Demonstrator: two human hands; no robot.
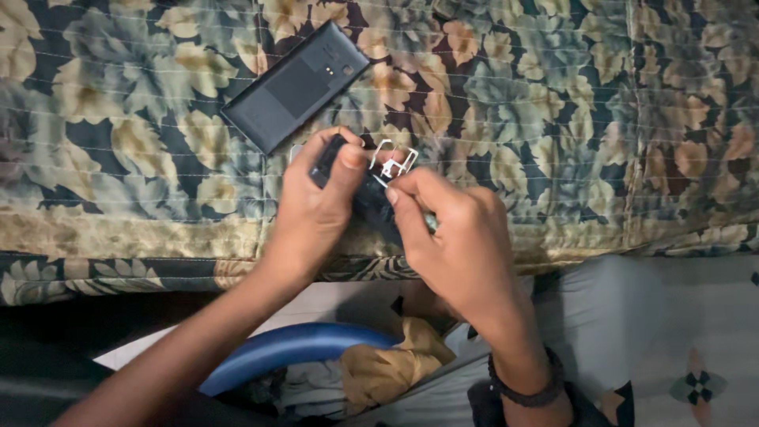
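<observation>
- Hands first: I see both of them close together, almost touching, over the edge of a flowery quilt [553,119].
- My view shows the left hand [312,213] wrapped around a small dark gadget [371,202], with the thumb pressed on its top end.
- I see the right hand [455,237] pinching a thin white frame [393,162] between thumb and finger, right at the top of the gadget.
- I think the frame touches the gadget, but the fingers hide that spot, so I cannot be sure.
- Up and to the left of the left hand, a flat dark phone cover [294,85] lies alone on the quilt.
- I see a dark wristband [526,387] on the right wrist.
- Below the hands sits a blue curved bar [292,348] with a bunched yellow cloth [395,368] just beside it.
</observation>
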